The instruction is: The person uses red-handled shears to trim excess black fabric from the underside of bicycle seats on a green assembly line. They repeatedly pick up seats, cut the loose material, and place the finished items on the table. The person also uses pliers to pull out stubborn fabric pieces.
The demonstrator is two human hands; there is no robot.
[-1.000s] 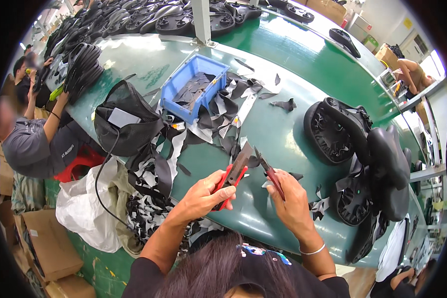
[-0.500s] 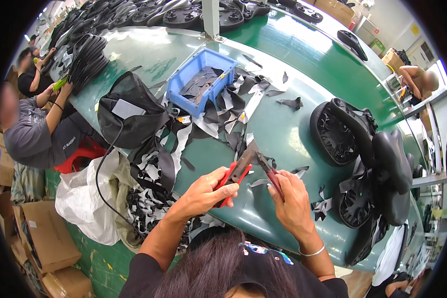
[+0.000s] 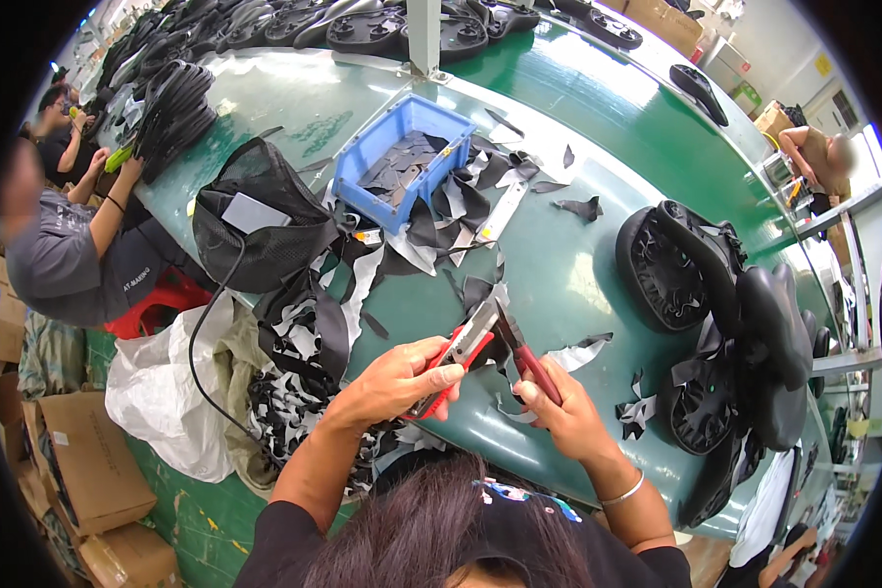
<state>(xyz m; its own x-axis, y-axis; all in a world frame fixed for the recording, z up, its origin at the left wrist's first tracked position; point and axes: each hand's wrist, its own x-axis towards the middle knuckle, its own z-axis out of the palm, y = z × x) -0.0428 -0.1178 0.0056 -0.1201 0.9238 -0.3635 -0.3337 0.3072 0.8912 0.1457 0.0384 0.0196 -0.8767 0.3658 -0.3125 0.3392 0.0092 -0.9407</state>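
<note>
In my left hand (image 3: 392, 380) is a red utility knife (image 3: 458, 355) with a broad metal front; my fingers wrap round its body. My right hand (image 3: 568, 412) grips red-handled pliers (image 3: 529, 367), their dark pointed head tilted up beside the knife's front end. The two tool tips nearly meet above the green table (image 3: 431, 318); whether they touch I cannot tell. Dark and pale scrap strips (image 3: 583, 351) lie by my right hand. Past the tools stands a blue bin (image 3: 390, 211) holding flat dark pieces.
Black bicycle saddles (image 3: 661, 269) are piled at the right, with more along the far edge. A black mesh bag (image 3: 255, 230) and heaped scraps (image 3: 304, 363) lie left. A co-worker (image 3: 78, 250) sits at the left; cardboard boxes (image 3: 93, 461) stand on the floor.
The pliers have turned more upright, and my right hand has shifted slightly down. The knife's flat metal side now shows brighter. Both hands keep their grip.
</note>
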